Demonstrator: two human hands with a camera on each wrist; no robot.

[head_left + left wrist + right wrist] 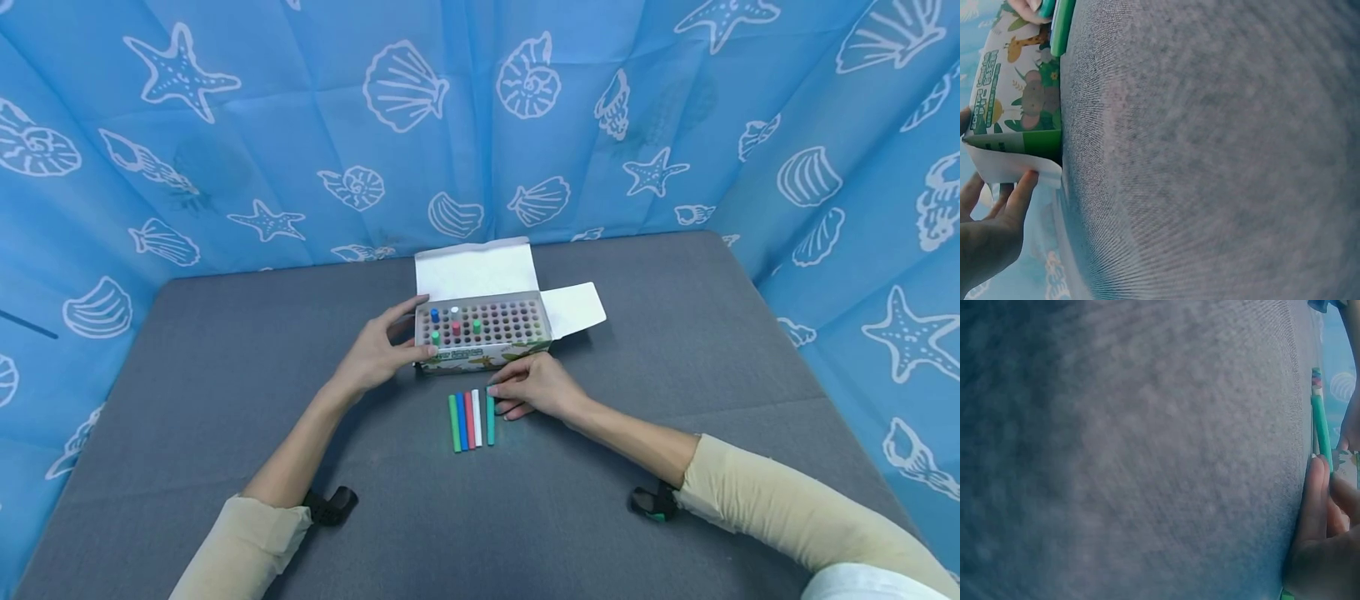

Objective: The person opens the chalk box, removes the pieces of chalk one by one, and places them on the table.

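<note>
A printed chalk box [468, 361] stands open at the middle of the table, its inner holes holding several short-looking chalk ends. My left hand [378, 343] holds its left end, thumb at the front corner and fingers along the side flap [1013, 165]. In front of the box, my right hand [546, 386] pinches the upper end of a teal-green chalk stick [491, 423]. Just left of that stick lie a white chalk [477, 418], a red chalk [469, 421], a blue chalk [462, 422] and a light green chalk [454, 425], side by side.
The box's white lid [476, 272] is folded back, and its right flap [573, 308] sticks out sideways. Grey cloth covers the table [225, 375]. A blue curtain [465, 125] with shell prints hangs behind and along the sides.
</note>
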